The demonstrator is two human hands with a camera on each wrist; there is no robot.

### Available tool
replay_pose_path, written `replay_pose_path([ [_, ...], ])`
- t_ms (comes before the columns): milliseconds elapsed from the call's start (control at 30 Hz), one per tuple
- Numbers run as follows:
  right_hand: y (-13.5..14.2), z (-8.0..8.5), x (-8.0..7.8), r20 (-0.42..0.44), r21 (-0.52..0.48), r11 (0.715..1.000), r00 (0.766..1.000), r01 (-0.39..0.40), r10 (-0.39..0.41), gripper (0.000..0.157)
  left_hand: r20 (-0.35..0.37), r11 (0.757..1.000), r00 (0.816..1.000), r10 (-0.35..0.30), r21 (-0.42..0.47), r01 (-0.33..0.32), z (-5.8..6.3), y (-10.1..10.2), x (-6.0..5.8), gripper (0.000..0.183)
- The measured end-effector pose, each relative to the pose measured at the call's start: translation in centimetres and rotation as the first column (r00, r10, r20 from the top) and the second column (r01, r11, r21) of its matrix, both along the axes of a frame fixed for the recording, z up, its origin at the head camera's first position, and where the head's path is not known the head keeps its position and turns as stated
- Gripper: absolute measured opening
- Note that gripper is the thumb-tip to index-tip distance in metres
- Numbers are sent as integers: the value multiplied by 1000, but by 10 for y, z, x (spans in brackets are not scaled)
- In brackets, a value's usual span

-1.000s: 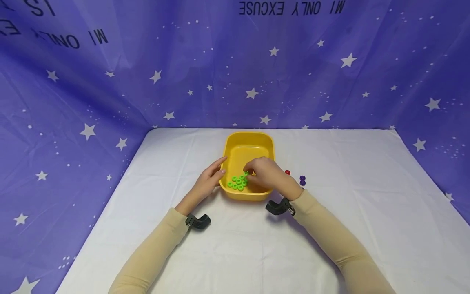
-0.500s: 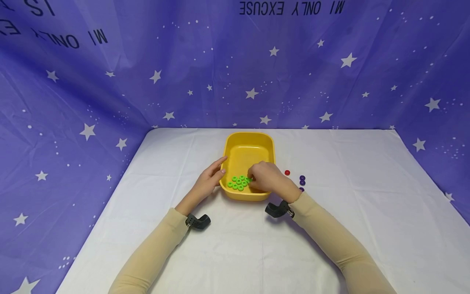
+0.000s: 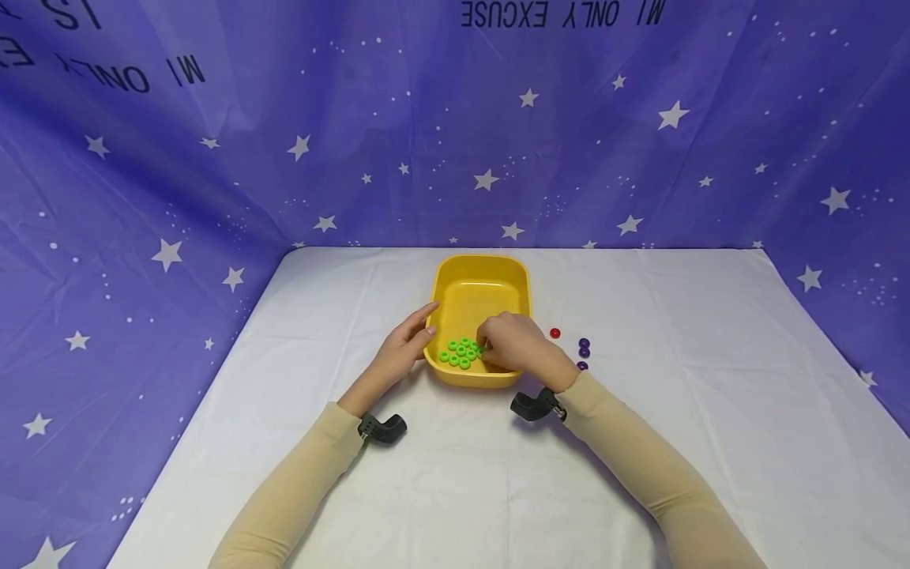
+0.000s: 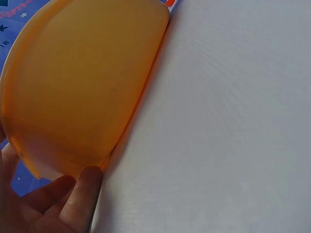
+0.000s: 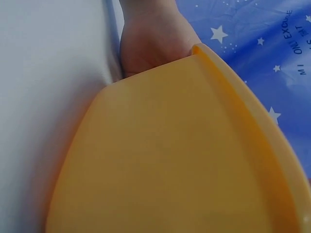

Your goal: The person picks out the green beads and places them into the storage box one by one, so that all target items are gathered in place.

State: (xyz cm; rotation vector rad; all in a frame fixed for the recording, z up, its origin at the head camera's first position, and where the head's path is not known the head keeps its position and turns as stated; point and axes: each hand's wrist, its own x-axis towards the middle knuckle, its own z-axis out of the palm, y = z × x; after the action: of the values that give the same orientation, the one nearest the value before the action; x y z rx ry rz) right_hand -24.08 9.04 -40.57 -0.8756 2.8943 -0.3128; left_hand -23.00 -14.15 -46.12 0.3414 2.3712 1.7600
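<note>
A yellow plastic bin [image 3: 478, 381] stands on the white cloth between the two hands. Several small green ring-shaped beads [image 3: 460, 352] lie grouped in its near left corner. My right hand [image 3: 513, 341] reaches over the bin's right side, fingers curled down, with a green bead at the fingertips; the fingertips are partly hidden by the hand. My left hand [image 3: 400, 351] rests against the bin's left wall with fingers extended. In the left wrist view its fingers [image 4: 82, 194] touch the outside of the wall. The right wrist view mostly shows the bin's outer wall [image 5: 160, 145].
Right of the bin lie a red bead [image 3: 555, 333] and several purple beads [image 3: 584, 348]. A white cloth [image 3: 455, 490] covers the table, and a purple curtain with stars [image 3: 398, 118] hangs behind and at the sides. Each wrist carries a black mount [image 3: 384, 429].
My right hand has lowered toward the bin's floor, and the green bead at its fingertips has come down beside the others. Some green beads have shifted slightly left. The left hand has stayed put.
</note>
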Motion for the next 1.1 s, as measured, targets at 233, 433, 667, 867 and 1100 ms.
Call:
replay_pose_path([
  [233,2,-2,-1,-15,-8,1000,1000,-1,1,8,-1,1000,1000,1,4,-1,0,1,1,52],
  [433,6,-1,-3,-1,-57,998,1000,-16,16,10,-4,1000,1000,-3,5,3,-2,2,-1,52],
  [667,27,13,-7,14,-244,968,998,-49,54,24,-4,1000,1000,6,-8,-6,-2,2,0,52],
  [867,59,28,-10,-69,-316,949,998,-14,-9,26,-1,1000,1000,11,-18,-11,-2,0,0,52],
  [1100,90,29,-11,-63,-304,951,996,47,-70,26,-4,1000,1000,14,-24,-14,0,-1,1,52],
])
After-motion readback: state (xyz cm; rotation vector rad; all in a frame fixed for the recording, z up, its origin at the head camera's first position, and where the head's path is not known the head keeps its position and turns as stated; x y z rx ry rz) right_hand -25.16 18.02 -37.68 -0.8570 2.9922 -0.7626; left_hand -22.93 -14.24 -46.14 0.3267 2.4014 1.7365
